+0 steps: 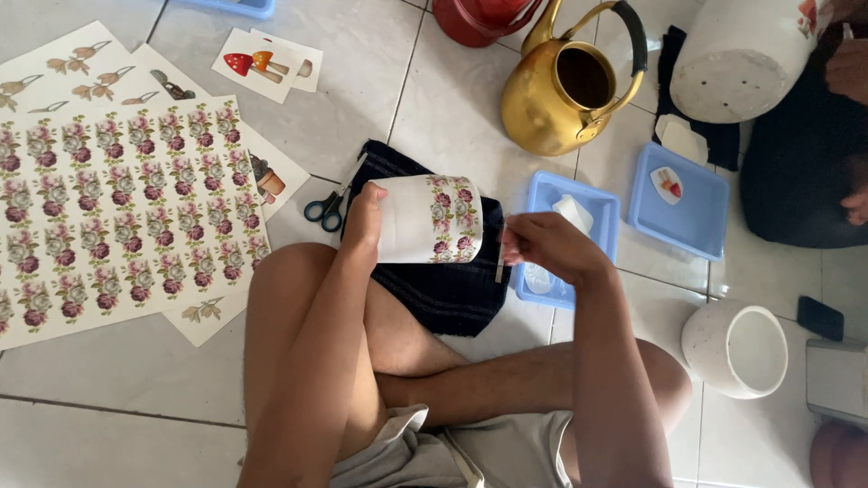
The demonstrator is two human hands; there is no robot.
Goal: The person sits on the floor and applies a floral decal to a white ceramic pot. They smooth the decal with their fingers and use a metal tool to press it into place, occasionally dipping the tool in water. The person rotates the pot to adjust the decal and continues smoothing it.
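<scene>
At frame centre, the left hand (363, 221) grasps a white rose-banded ceramic mug (427, 219) sideways, steadying it while the right hand (542, 246) pinches a thin flat tool (499, 258) against its rim.

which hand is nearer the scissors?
Left. The left hand holds the white cup right beside the scissors; the right hand is beyond the cup, over the blue tray.
</scene>
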